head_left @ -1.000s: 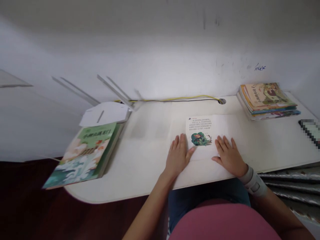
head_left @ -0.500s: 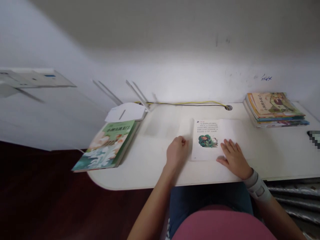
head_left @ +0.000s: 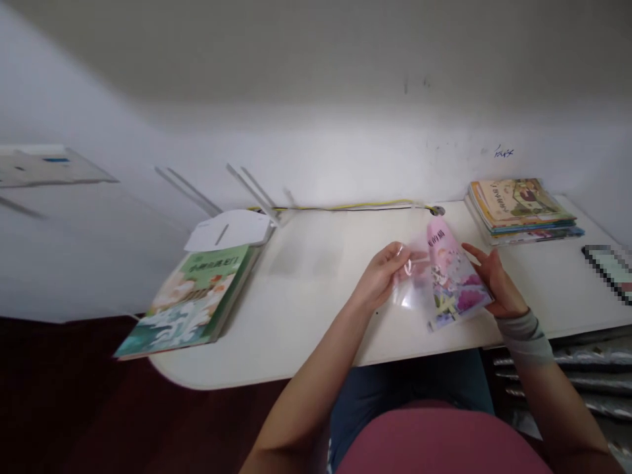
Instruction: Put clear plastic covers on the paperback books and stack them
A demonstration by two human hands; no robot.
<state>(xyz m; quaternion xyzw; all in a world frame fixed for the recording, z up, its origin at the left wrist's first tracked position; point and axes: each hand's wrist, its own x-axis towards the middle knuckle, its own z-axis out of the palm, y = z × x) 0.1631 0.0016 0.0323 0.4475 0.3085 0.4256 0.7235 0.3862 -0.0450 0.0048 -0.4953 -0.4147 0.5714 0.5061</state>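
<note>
A thin picture book (head_left: 451, 280) with a pink cover is lifted off the white desk (head_left: 301, 296), tilted and blurred by motion. My left hand (head_left: 382, 276) grips its left side, fingers curled round a pale, half-turned page. My right hand (head_left: 496, 283) supports the book's right edge, fingers partly stretched along the cover; a grey band is on that wrist. The book's inner pages are hidden.
A green-covered book (head_left: 190, 303) overhangs the desk's left corner, with a white router (head_left: 230, 229) and its antennas behind it. A stack of picture books (head_left: 521, 209) lies at the back right. A yellow and black cable (head_left: 345, 207) runs along the wall. A blurred-out object (head_left: 609, 270) lies at the right edge.
The book lay open and flat under both hands. My left hand curled and took its left side, and now the book is closed to its pink cover and raised between both hands.
</note>
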